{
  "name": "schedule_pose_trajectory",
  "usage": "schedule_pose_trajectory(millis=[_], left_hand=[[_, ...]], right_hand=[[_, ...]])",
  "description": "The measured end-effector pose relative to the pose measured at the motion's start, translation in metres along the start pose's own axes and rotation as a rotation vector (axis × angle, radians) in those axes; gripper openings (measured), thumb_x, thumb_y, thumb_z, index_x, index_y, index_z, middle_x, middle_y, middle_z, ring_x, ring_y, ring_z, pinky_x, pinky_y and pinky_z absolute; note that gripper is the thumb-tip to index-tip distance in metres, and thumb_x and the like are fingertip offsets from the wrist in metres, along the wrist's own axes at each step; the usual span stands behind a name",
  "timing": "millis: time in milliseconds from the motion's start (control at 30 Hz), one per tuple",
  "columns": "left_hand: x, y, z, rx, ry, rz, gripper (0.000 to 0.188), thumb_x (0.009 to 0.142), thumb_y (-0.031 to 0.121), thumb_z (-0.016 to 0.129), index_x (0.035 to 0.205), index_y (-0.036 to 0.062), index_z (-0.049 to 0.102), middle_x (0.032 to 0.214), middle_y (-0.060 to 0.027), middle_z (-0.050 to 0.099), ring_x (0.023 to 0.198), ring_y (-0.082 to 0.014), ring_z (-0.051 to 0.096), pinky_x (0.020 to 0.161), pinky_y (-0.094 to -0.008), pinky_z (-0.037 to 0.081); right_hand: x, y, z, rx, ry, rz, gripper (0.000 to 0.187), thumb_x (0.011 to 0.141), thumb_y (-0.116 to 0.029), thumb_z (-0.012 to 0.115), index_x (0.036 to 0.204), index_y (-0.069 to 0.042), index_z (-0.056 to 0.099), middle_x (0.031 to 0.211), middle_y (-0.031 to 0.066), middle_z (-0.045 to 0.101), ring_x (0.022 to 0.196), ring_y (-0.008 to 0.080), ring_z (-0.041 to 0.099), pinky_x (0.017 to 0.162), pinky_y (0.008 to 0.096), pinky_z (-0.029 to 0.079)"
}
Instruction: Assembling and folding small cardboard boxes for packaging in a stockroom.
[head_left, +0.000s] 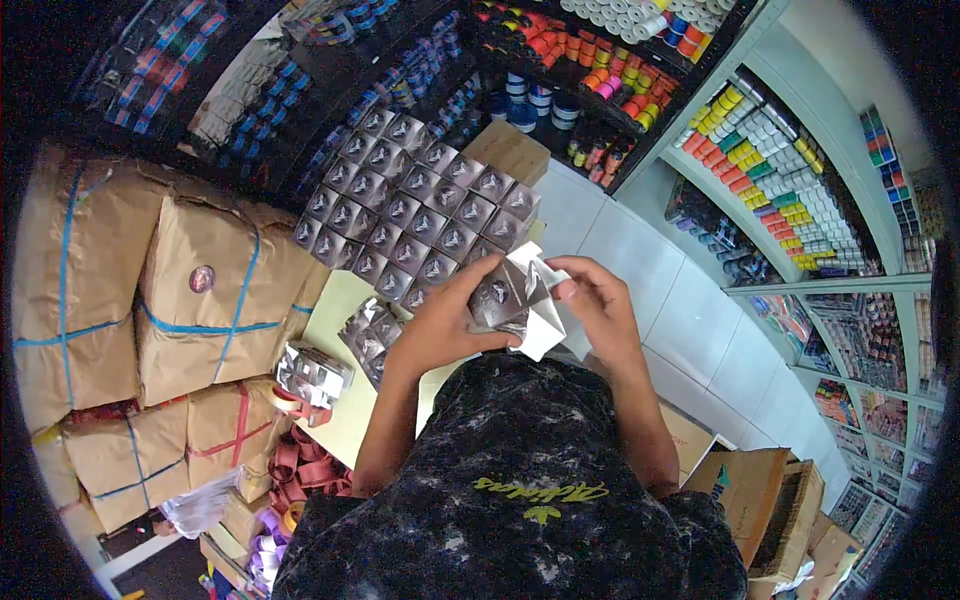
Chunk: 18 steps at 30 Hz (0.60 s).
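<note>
In front of my chest I hold a small dark silver cardboard box (497, 300) with a round emblem on its side. Its end flaps stand open and show their white inner faces. My left hand (440, 328) is closed round the box from the left, thumb at the near edge. From the right, my right hand (603, 312) pinches at the flaps with bent fingers. Just beyond, a large block of matching boxes (400, 205) stands in tight rows on a pale yellow table (345, 295). A smaller group of these boxes (366, 335) lies left of my left forearm.
Folded silver cartons (314, 372) and a tape dispenser (300, 408) lie at the table's left edge. Brown wrapped parcels (215, 280) are piled at left. Shelves of coloured spools (770, 170) line the right. Open cardboard boxes (745, 500) stand at lower right.
</note>
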<state>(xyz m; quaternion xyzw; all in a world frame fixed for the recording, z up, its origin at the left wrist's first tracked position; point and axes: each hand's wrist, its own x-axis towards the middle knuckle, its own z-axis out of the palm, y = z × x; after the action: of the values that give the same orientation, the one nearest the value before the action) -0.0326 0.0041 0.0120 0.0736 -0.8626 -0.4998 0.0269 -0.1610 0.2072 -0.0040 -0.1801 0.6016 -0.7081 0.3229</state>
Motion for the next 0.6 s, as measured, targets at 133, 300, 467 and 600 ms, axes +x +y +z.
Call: schedule_pose_trajectory(millis=[133,300,467,600], left_hand=[[-0.003,0.0,0.002,-0.048,-0.044,0.129,0.091,0.071,0.022,0.091,0.148,0.0018,0.046,0.142,-0.0225,0.056,0.132,-0.032,0.055,0.11,-0.0392,0.042],[-0.003,0.006,-0.004,-0.181,-0.139,0.102,0.089,0.074,0.017,0.088,0.15,0.0009,0.044,0.146,-0.0197,0.054,0.133,-0.0257,0.054,0.113,-0.0365,0.038],[-0.002,0.008,-0.009,-0.378,-0.204,-0.025,0.084,0.076,0.013,0.087,0.148,-0.0007,0.046,0.142,-0.0131,0.057,0.129,-0.0189,0.054,0.111,-0.0335,0.038],[-0.003,0.0,-0.009,-0.444,-0.231,-0.088,0.083,0.074,0.012,0.089,0.146,0.0005,0.047,0.139,-0.0095,0.057,0.127,-0.018,0.053,0.111,-0.035,0.039]], right_hand=[[0.002,-0.002,0.001,-0.15,-0.042,-0.091,0.029,0.095,-0.012,0.07,0.121,-0.001,0.061,0.103,0.0076,0.069,0.095,0.0119,0.063,0.086,0.0283,0.05],[0.004,0.004,0.006,-0.031,0.124,-0.134,0.032,0.093,-0.007,0.072,0.115,-0.006,0.05,0.103,0.0096,0.066,0.094,0.0144,0.063,0.079,0.0285,0.05],[0.007,0.002,0.013,-0.285,0.284,-0.538,0.027,0.087,-0.004,0.076,0.106,-0.005,0.058,0.111,0.0124,0.063,0.098,0.0172,0.062,0.083,0.0302,0.051],[0.005,-0.009,0.014,-0.642,0.27,-0.582,0.021,0.079,-0.004,0.081,0.097,-0.006,0.072,0.115,0.0107,0.062,0.099,0.0229,0.062,0.086,0.0332,0.052]])
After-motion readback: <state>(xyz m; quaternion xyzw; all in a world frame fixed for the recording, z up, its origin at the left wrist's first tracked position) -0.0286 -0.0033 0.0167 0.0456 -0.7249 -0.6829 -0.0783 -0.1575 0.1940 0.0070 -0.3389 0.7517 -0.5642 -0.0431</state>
